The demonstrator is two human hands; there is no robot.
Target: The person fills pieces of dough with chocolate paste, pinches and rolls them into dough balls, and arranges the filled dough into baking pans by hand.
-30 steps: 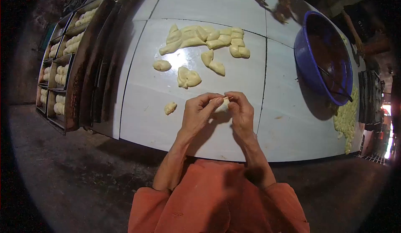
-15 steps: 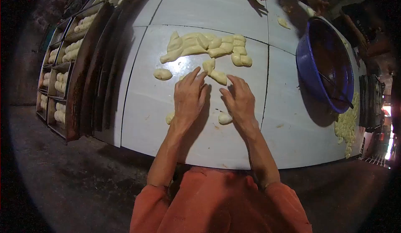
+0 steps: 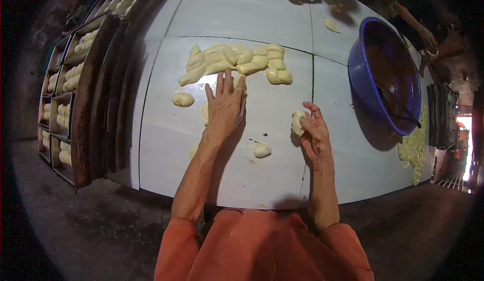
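My left hand [image 3: 224,110] lies over the white table with its fingers stretched out and apart. Its fingertips reach a small dough piece [image 3: 237,81], partly covered by them, just below a row of joined pale dough pieces [image 3: 217,59]. In my right hand [image 3: 315,135], a dough piece [image 3: 298,123] is pinched between thumb and fingers, off to the right of the row. A rounded dough piece [image 3: 262,150] rests between my forearms, and another dough piece [image 3: 183,99] lies to the left. Two more are partly hidden behind my left hand and forearm.
A blue-purple basin [image 3: 357,82] with a dark stick in it stands on the right. Behind it, many small dough bits [image 3: 414,147] are spread. Racked trays of dough [image 3: 68,152] line the left. A co-worker's hand [image 3: 429,41] shows at upper right.
My hands, close together before, are now apart. The right moved right and toward me, carrying a dough piece from the pair; the left stays by the row with its fingers spread wider.
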